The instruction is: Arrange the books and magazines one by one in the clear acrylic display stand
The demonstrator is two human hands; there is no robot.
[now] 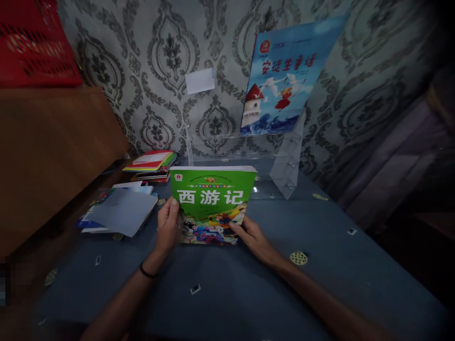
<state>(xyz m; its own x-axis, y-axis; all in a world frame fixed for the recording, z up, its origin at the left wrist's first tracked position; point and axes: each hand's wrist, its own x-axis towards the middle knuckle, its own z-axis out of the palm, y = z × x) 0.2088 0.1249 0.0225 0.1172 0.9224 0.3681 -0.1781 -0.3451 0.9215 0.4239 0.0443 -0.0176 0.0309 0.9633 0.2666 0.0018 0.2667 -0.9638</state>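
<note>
A green picture book (209, 201) with white Chinese characters on its cover is held up over the table, front side toward me. My left hand (168, 222) grips its left edge, thumb on the cover. On its lower right edge my right hand (254, 237) is closed, thumb also on the cover; the other fingers of both hands are partly hidden behind it. Behind the green book stands a clear acrylic rack (289, 163) with several tiers. A blue storybook (279, 83) leans upright at the rack's top right, and a small white card (200, 81) is at its top left.
At the left of the blue-grey table (227, 293) lies a loose pile of books (122, 210), with a second stack (151, 166) behind it. A brown cabinet (53, 161) carrying a red bag (37, 47) borders the left side. Patterned wallpaper (170, 52) covers the back wall.
</note>
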